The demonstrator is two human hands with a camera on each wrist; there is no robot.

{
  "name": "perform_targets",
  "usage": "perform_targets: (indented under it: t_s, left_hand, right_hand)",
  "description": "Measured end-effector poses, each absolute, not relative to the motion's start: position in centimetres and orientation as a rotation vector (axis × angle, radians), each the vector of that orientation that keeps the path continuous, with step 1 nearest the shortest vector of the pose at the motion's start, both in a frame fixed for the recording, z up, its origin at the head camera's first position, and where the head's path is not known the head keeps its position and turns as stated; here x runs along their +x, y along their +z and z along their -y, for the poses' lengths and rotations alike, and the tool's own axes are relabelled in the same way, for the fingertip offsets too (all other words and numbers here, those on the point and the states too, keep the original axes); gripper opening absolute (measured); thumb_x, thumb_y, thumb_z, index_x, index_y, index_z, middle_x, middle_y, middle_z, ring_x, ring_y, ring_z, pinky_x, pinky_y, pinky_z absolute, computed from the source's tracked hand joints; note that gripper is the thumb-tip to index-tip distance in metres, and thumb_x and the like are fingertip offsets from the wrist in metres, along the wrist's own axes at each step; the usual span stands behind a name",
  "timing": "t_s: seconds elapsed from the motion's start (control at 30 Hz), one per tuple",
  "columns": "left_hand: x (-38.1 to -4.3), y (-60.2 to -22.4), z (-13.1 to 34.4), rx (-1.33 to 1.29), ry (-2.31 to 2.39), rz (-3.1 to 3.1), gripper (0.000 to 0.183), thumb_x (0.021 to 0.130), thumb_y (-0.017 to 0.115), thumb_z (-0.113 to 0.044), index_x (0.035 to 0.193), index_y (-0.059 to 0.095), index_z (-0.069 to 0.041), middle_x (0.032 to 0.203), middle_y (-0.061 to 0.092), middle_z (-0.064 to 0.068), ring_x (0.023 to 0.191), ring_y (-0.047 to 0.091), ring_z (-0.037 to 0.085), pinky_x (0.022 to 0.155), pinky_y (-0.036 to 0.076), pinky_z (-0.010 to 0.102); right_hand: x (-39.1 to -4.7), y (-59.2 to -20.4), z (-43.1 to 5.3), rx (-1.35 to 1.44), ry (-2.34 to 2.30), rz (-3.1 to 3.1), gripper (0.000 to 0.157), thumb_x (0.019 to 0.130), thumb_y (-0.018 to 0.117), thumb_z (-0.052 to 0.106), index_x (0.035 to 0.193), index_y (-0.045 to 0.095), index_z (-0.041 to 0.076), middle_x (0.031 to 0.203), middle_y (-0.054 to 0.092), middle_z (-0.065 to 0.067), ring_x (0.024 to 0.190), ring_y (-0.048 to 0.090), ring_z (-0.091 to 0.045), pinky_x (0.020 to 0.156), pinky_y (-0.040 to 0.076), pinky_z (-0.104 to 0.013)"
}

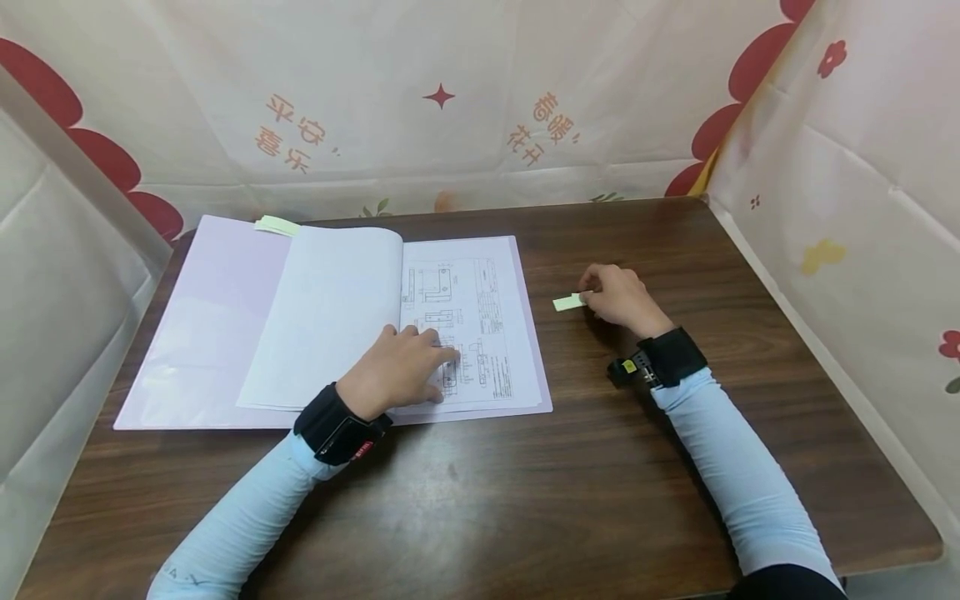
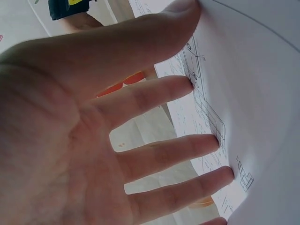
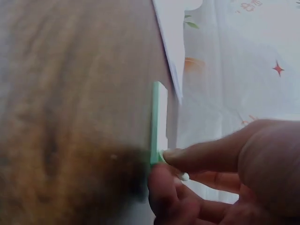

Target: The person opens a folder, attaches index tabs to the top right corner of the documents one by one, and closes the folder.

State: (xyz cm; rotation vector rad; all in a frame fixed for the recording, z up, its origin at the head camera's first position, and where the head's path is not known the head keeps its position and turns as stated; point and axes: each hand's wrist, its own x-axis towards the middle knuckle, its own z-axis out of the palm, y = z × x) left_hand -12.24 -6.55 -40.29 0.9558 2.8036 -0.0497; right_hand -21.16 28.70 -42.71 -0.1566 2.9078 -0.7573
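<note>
A folder (image 1: 198, 350) with a pale purple cover lies spread on the table, its white page (image 1: 330, 308) turned to the left. On its right side shows a sheet of technical drawings (image 1: 491, 358). My left hand (image 1: 397, 367) rests on that sheet by the fold, fingers spread; the left wrist view shows its fingertips (image 2: 213, 141) on the paper. Right of the folder, my right hand (image 1: 618, 296) pinches a small pad of pale green sticky notes (image 1: 567, 302) between thumb and fingers. In the right wrist view the pad (image 3: 160, 117) sticks out past the fingertips.
Pale green sticky tabs (image 1: 276, 225) stick out at the top edge of the turned pages. The brown wooden table (image 1: 480, 508) carries everything. Printed white cloth (image 1: 465, 50) hangs behind the table and along both sides.
</note>
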Motion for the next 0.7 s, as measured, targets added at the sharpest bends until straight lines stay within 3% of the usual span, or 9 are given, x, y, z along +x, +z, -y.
perform_targets:
  t_s: [0.13, 0.47, 0.6, 0.7]
  left_hand:
    - [-12.3, -40.3, 6.6, 0.955, -0.053, -2.798, 0.060, 0.083, 0.085, -0.041, 0.138, 0.066, -0.030, 0.130, 0.069, 0.007, 0.105, 0.060, 0.028, 0.089, 0.046, 0.045]
    - [-12.4, -39.8, 6.6, 0.904, -0.033, -2.778, 0.050, 0.091, 0.076, -0.043, 0.135, 0.068, -0.023, 0.127, 0.068, 0.009, 0.103, 0.060, 0.029, 0.087, 0.049, 0.046]
    - [-12.3, -38.6, 6.3, 0.957, -0.072, -2.797, 0.050, 0.091, 0.076, -0.043, 0.134, 0.068, -0.020, 0.126, 0.069, 0.009, 0.101, 0.060, 0.028, 0.084, 0.051, 0.043]
    - [-12.3, -37.0, 5.5, 1.019, -0.142, -2.807, 0.051, 0.092, 0.075, -0.044, 0.136, 0.066, -0.020, 0.128, 0.069, 0.009, 0.102, 0.061, 0.028, 0.087, 0.053, 0.043]
  right_hand:
    - [-21.0, -42.3, -29.0, -0.203, -0.801, -2.857, 0.022, 0.103, 0.055, 0.014, 0.117, 0.065, 0.001, 0.104, 0.069, -0.022, 0.080, 0.068, -0.026, 0.068, 0.055, -0.032]
    - [-21.1, -42.4, -28.8, -0.228, -0.845, -2.822, 0.023, 0.104, 0.052, 0.019, 0.105, 0.068, 0.003, 0.092, 0.070, -0.015, 0.077, 0.067, -0.023, 0.066, 0.052, -0.031]
    - [-20.9, -42.3, -28.6, -0.176, -0.837, -2.858, 0.034, 0.103, 0.060, 0.035, 0.095, 0.070, 0.003, 0.082, 0.069, -0.013, 0.074, 0.065, -0.023, 0.064, 0.048, -0.032]
    - [-21.0, -42.5, -28.6, -0.140, -0.829, -2.894, 0.035, 0.098, 0.069, 0.037, 0.088, 0.067, 0.003, 0.077, 0.067, -0.011, 0.070, 0.061, -0.023, 0.062, 0.046, -0.033]
